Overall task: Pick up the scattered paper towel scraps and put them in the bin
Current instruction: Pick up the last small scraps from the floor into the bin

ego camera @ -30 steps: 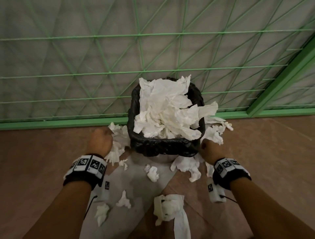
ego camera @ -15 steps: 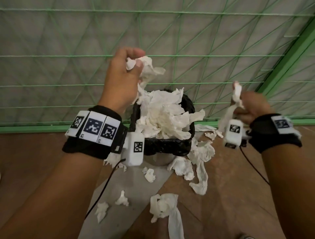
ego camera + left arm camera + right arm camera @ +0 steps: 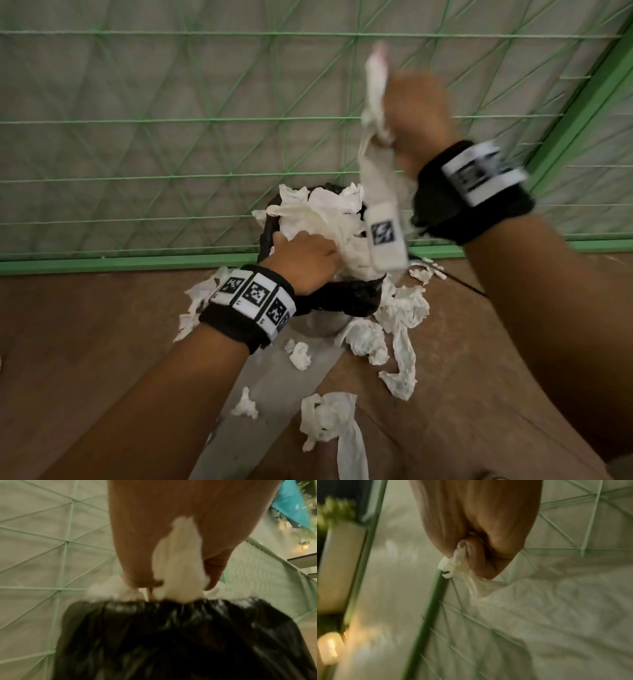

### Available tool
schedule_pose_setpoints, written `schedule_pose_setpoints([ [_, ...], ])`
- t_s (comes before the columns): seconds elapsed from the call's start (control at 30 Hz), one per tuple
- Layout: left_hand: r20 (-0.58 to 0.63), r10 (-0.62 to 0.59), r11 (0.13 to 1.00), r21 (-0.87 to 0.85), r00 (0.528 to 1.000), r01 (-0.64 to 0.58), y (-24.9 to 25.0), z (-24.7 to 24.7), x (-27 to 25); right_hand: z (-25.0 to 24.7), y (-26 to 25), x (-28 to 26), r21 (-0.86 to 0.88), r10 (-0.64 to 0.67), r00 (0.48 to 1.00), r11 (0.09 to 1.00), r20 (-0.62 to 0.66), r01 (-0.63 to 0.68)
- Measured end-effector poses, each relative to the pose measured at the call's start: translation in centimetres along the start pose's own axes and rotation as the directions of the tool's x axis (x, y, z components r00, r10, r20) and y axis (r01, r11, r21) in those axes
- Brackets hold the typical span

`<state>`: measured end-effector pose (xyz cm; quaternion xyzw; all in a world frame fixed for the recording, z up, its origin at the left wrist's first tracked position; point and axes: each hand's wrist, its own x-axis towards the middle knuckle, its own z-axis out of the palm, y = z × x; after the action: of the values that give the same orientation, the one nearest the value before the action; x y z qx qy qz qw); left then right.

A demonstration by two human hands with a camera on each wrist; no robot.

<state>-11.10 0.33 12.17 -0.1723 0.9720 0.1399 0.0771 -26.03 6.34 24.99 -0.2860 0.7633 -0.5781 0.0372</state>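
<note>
A bin with a black liner [image 3: 342, 301] stands against the fence, heaped with white paper towel [image 3: 325, 212]. My left hand [image 3: 301, 260] is down on that heap, its fingers buried in the paper. In the left wrist view the left hand [image 3: 171, 527] grips a white scrap [image 3: 178, 563] just above the black liner [image 3: 171, 635]. My right hand [image 3: 414, 113] is raised high to the right of the bin, holding a long scrap [image 3: 376, 96] that dangles down. The right wrist view shows curled fingers [image 3: 477, 561] pinching that scrap [image 3: 452, 565]. Several scraps [image 3: 404, 308] lie on the floor around the bin.
A green wire fence [image 3: 171, 120] with a green base rail [image 3: 102, 262] runs behind the bin. More scraps lie on the brown floor at the left [image 3: 198, 301] and the front [image 3: 329, 418]. A grey strip [image 3: 274, 394] crosses the floor.
My left hand has dropped from above the bin onto the paper heap with its scrap. My right hand has lifted higher, its long scrap trailing below it.
</note>
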Motion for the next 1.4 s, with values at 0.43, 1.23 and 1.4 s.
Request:
schedule_pose_setpoints([
  [0.43, -0.184, -0.396, 0.779, -0.587, 0.9, 0.222, -11.0, -0.2, 2.6, -1.6, 9.6, -2.3, -0.058, 0.104, 0.967, 0.994, 0.231, -0.093],
  [1.23, -0.03, -0.104, 0.988, -0.119, 0.994, 0.1, -5.2, -2.2, 1.4, 4.8, 29.0, -18.9, -0.848, 0.676, 0.632, 0.527, 0.379, -0.055],
  [1.4, -0.108, -0.084, 0.99, 0.104, 0.991, 0.096, -4.5, 0.7, 3.1, 0.0, 26.1, -12.6, -0.81, 0.795, 0.353, 0.568, 0.494, -0.145],
])
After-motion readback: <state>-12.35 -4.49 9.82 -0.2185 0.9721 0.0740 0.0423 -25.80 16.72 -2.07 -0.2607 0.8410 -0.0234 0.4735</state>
